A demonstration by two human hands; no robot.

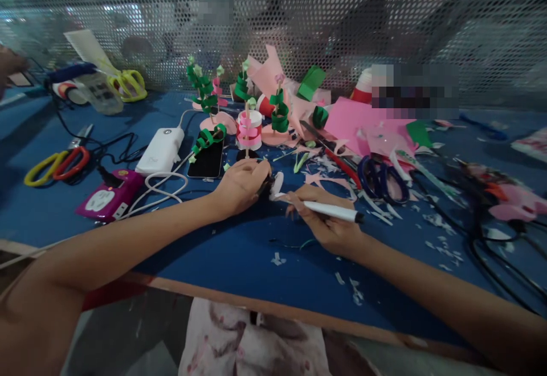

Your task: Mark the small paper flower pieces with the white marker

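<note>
My right hand [329,219] grips a white marker [333,211] with a dark end, its other end pointing left toward my left hand. My left hand [241,188] is curled closed at the middle of the table, around a small dark thing mostly hidden by the fingers. Between the hands sits a small white curled piece [277,185], close to the left fingertips and the marker's end. Just beyond my left hand stand a stick wound with pink paper [247,128] and a black phone [206,159] with a green paper spiral [209,138] across it.
Red-handled scissors [344,168], blue-handled scissors [382,179] and paper scraps lie to the right. At left are a white power bank [160,151], a purple power strip [111,195], cables and yellow-and-red scissors [60,165]. Pink paper [363,122] lies behind, before a perforated metal screen [273,17].
</note>
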